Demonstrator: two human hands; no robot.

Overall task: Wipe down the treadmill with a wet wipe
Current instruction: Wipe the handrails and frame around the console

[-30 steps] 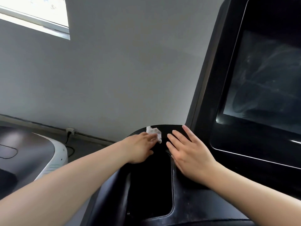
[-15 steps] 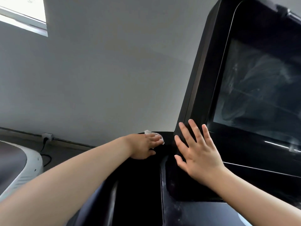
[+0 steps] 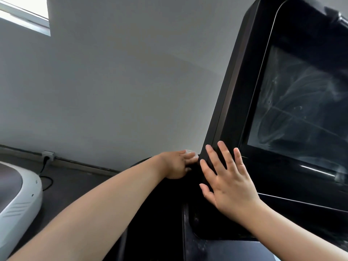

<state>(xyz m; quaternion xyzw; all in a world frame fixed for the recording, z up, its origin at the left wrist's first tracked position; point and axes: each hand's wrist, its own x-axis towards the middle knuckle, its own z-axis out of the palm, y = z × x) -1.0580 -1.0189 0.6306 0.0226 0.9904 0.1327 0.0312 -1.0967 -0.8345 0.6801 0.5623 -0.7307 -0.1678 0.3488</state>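
While the right hand (image 3: 228, 182) lies flat with its fingers straight and spread against the lower left corner of the treadmill's black console (image 3: 250, 113), the left hand (image 3: 176, 163) reaches in just beside it, at the far left edge of that same corner. Under the left fingertips sits the wet wipe (image 3: 190, 152), of which only a small pale scrap shows, pressed between the fingers and the dark top of the treadmill body (image 3: 158, 213). Whether the left fingers curl round the wipe or only press it down cannot be told, since most of it is hidden beneath them. Both hands sit close together, the wipe just left of the right hand's fingertips and not touching them. Higher up on the console, the dark screen (image 3: 301, 113) shows pale swirled streaks across its glass. Behind the arms rises a plain grey wall (image 3: 122, 81), with a strip of window (image 3: 24, 14) in the upper left. Low on the wall a socket (image 3: 48, 154) holds a plug, its black cord trailing to the floor. At the left edge stands part of a white and grey machine (image 3: 20, 200), well apart from the hands.
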